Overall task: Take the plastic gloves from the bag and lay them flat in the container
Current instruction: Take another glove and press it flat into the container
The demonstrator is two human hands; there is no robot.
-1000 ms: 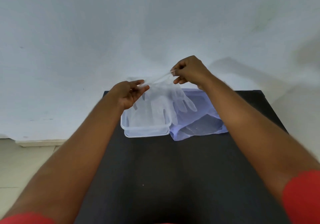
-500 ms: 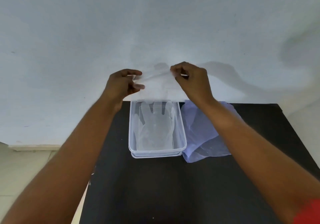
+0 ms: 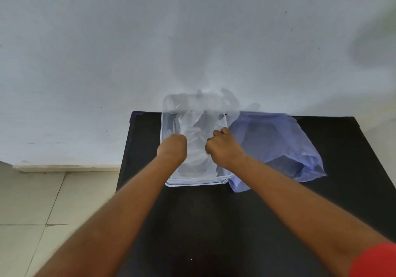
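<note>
While the black table (image 3: 267, 223) takes up most of the view, the action is all at its far end, at the clear container (image 3: 194, 181) sitting against the wall. The purple bag (image 3: 276, 143) lies touching the container's right side, slumped and see-through. Both hands are curled over the container: left hand (image 3: 172, 149) over its left half, right hand (image 3: 222, 147) over its right half, each closed up like a pinch on the thin glove (image 3: 198, 126), though the film is too clear and blurred to say exactly where the fingers grip. The glove is spread inside, its far end riding over the back rim. Looks like the laying-flat step. Next move probably wants a gentle pull toward the near rim, then letting go without dragging it.
</note>
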